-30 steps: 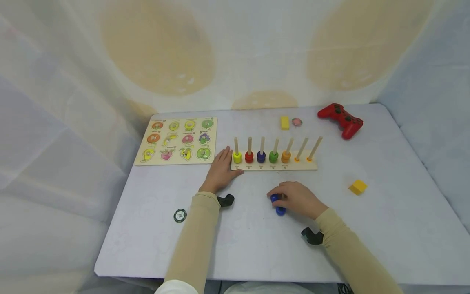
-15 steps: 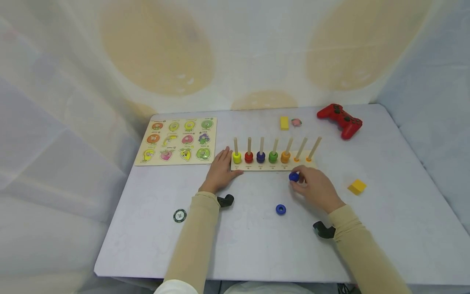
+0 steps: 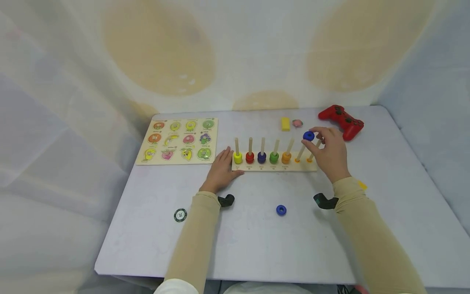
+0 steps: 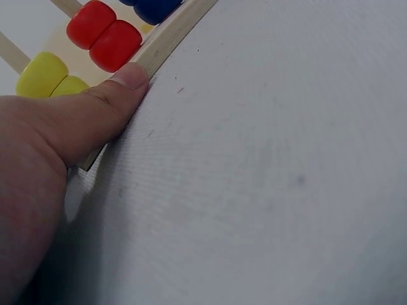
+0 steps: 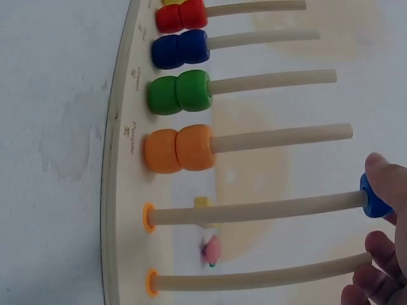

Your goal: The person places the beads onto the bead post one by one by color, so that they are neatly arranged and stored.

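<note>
My right hand [image 3: 332,153] pinches a blue ring [image 3: 309,136] between thumb and fingers. In the right wrist view, that ring [image 5: 375,198] is at the tip of the first bare peg [image 5: 267,211] past the orange rings; other fingertips are beside the end peg [image 5: 267,279]. My left hand [image 3: 220,169] rests against the left end of the wooden peg board [image 3: 271,168], fingers straight, thumb [image 4: 102,114] pressing its front edge. Yellow, red, dark blue, green and orange rings [image 5: 181,151] sit on the other pegs. A second blue ring [image 3: 281,210] lies on the table.
A fruit puzzle board [image 3: 176,141] lies at the back left. A yellow block [image 3: 285,124], a small pink piece [image 3: 297,123] and a red game controller [image 3: 341,121] are behind the pegs. Another yellow block [image 3: 362,185] is partly hidden by the right wrist. A round chip [image 3: 180,215] lies front left.
My right hand has lifted one blue ring from beside the other, carrying it right and up over the bare pegs. The left hand has stayed at the board's end.
</note>
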